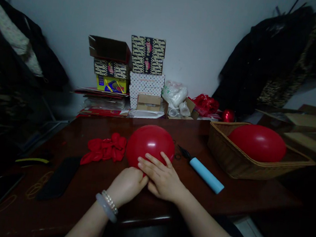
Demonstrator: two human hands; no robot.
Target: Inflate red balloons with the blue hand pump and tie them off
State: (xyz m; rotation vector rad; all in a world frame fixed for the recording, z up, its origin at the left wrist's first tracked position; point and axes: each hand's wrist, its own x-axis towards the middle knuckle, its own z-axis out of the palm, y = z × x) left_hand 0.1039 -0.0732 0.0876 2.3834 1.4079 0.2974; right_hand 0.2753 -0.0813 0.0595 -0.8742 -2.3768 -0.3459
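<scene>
An inflated red balloon [149,143] rests on the dark wooden table [251,197] right in front of me. My left hand [126,185] is closed in a fist at the balloon's near end, where its neck is hidden. My right hand [162,178] lies over the same spot, fingers pressed against the balloon's lower side. A heap of uninflated red balloons [105,148] lies just left of it. A light blue hand pump [203,172] with a black nozzle lies to the right.
A wicker basket [227,157] at the right holds another inflated red balloon [258,142]. Stacked boxes [145,71], plastic bags and red ribbon line the back edge. A black phone [59,177] lies at the left. Dark coats hang on the wall.
</scene>
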